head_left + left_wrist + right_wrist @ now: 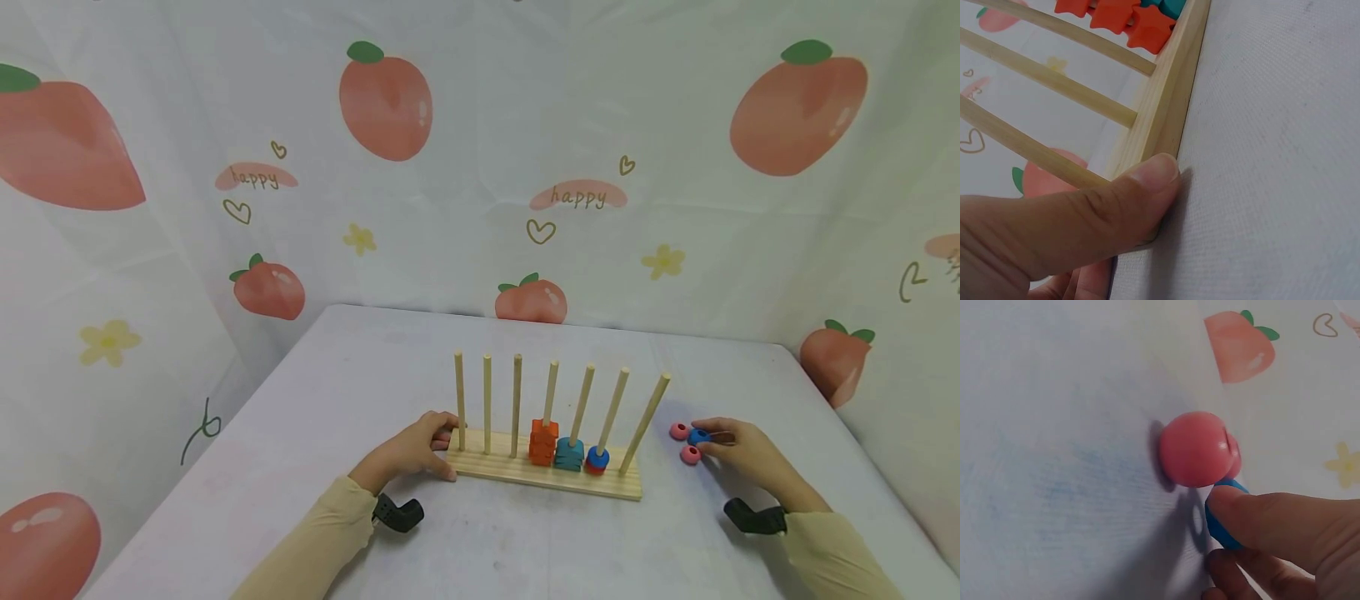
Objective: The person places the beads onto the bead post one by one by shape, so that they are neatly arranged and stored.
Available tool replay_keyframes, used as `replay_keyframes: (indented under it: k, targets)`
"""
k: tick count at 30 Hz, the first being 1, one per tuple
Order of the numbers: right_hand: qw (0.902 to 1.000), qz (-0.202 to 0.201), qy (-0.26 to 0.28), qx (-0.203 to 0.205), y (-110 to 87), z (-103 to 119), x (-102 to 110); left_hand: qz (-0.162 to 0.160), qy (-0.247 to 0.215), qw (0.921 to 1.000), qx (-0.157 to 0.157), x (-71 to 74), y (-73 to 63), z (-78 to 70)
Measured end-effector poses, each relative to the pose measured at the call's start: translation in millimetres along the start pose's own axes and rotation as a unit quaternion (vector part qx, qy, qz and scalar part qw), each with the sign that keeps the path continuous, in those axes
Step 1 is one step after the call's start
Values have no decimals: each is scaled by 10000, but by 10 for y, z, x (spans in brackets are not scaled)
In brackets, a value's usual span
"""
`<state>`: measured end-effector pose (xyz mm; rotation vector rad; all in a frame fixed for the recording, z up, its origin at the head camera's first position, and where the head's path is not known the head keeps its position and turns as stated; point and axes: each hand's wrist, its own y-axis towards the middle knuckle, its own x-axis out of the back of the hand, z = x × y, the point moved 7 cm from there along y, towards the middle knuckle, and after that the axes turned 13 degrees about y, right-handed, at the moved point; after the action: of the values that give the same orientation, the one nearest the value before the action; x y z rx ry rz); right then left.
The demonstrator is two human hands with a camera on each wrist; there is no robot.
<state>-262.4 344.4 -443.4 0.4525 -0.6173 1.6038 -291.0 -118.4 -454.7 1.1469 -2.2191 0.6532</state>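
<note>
My left hand (408, 447) grips the left end of a wooden peg rack (540, 477), its thumb along the front edge and fingers behind. Several upright pegs stand on the rack. Orange star beads (543, 443) are stacked on a middle peg, with teal beads (569, 455) on the one to its right. Beyond those, a blue bead (597, 457) sits above a red bead (596, 469). To the right of the rack, my right hand (750, 457) pinches another blue bead (1222, 522) between thumb and fingers. Two round pink beads (690, 455) lie beside it on the table.
The white-covered table (525, 550) reaches back to a hanging cloth (465, 250) printed with peaches, hearts and flowers. A black wrist strap piece (399, 513) is on the left wrist, and a similar one (753, 518) on the right.
</note>
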Motion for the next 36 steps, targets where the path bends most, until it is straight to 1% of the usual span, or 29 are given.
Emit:
replay_keyframes:
  k: [3,7,10,15,19,24,27,28,30,32,34,36]
  targets:
    - [9999,-110,-64,-37,-20,55,51,-3,29,10000,41,-3,5,10]
    - [9992,-330,-41,209,-61,206,124,11,-51,10000,62,-7,11,18]
    - [9980,-496,40,385,-98,363,159,19,-94,9999,53,-8,13,21]
    - [9947,-763,189,659,-180,693,204,2,-16,10000,33,-5,10,19]
    - [9874,-1115,396,1054,-274,1007,262,5,-32,10000,16,-5,11,11]
    - [9712,-1516,890,1609,-420,1350,299,-1,-28,10000,32,-4,6,9]
    - [9584,-1791,1175,1888,-512,1522,301,-11,-16,10000,57,-2,2,8]
    - [9530,-1895,1286,1982,-541,1577,298,-11,-21,10000,59,-1,2,7]
    - [9393,-2077,1581,2226,-592,1684,292,-5,-58,10000,43,-1,1,3]
    - [9210,-2190,1935,2576,-637,1791,276,-1,-83,10000,13,-1,0,-3]
    - [8978,-2147,2395,3008,-670,1889,242,4,-83,10000,-11,-2,-3,-5]
    - [8741,-1999,2769,3454,-694,1974,193,-3,-58,10000,-18,-1,-7,-5]
